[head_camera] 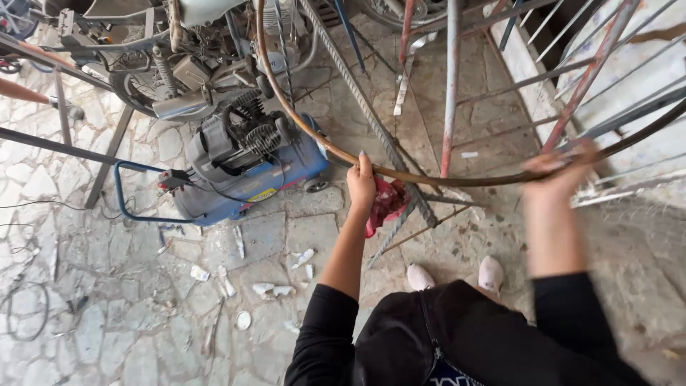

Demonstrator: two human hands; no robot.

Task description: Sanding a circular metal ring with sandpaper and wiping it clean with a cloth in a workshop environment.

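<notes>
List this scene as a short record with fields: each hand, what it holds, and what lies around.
left hand: grips the curved metal bar, red rag in the same hand
right hand: blurred, on the same bar further along
ground: stone paving with scattered white scraps
nearby: blue air compressor, upright rusty pipe, white shoes

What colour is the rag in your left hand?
Red, a crumpled rag in the left hand; the head view shows it.

Both hands grip a curved metal bar (429, 176). The left hand (361, 183) also holds a red rag (387, 202); the right hand (561, 171) is blurred.
</notes>
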